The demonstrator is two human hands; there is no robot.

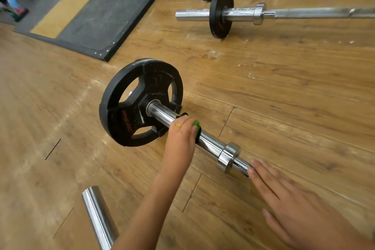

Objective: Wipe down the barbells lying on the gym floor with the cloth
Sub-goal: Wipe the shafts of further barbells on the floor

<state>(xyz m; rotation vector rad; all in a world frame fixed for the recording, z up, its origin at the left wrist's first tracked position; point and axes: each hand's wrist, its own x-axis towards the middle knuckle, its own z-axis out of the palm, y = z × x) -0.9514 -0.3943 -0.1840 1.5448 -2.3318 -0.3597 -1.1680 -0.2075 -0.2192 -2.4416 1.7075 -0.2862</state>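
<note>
The near barbell (211, 144) is polished chrome along its sleeve, mirror-glossy and smooth, like its collar (229, 157). Its weight plate (121, 119) is matt black and scuffed, with rust-orange wear on the face. The cloth (196, 123) is soft green fabric with a dark edge. The far barbell (304, 13) has a glossy sleeve streaked with white scuffs and a duller, rough-knurled grey shaft; its plate (219, 28) is matt black. A third bar end (97, 217) is shiny chrome. The floor (284, 87) is wood-grain plank with a soft sheen and chalky white flecks. The mat (109, 12) looks like dark, speckled, matt rubber.
</note>
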